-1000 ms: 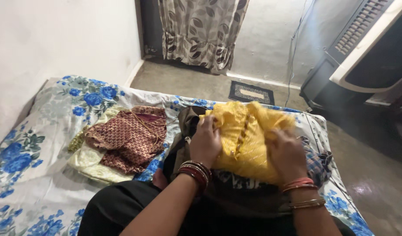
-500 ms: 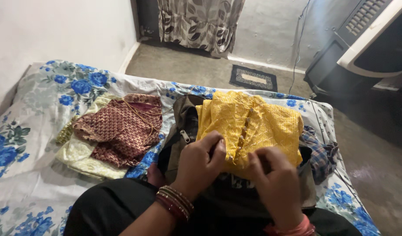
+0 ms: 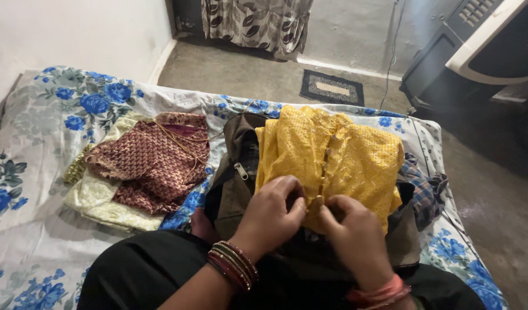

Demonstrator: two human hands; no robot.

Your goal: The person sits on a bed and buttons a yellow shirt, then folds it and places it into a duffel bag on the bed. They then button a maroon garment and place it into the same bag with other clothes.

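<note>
1. Two hands work at the near edge of a folded yellow cotton garment with a dotted weave [image 3: 333, 163], which lies on top of an open olive-brown fabric bag with a zip [image 3: 235, 183] on the bed. The left hand [image 3: 272, 209] is curled, its fingers pinched on the garment's near hem; the right hand [image 3: 353, 229] is likewise closed, its fingertips gripping the same hem beside the row of buttons.
2. Both grips bite only the edge. A pull from there would likely drag the top layer alone, so the neat fold could slide apart or bunch up.
3. The garment sits across the bag's mouth and hangs past it on the right. Pushed down unevenly, it could catch on the zip teeth at the left side or spill over onto the dark checked cloth [image 3: 424, 189] just beside it.
4. A folded maroon patterned garment with a loose yellow cord [image 3: 152, 161] rests on a pale green cloth [image 3: 97, 198], a little apart on the blue-flowered white bedsheet [image 3: 57, 115]. The cord trails toward the bag and could snag if the bag shifts.
5. The bag leans against the person's black-clad lap [image 3: 143, 270]; a knee movement might tip it and loosen the stack.
</note>
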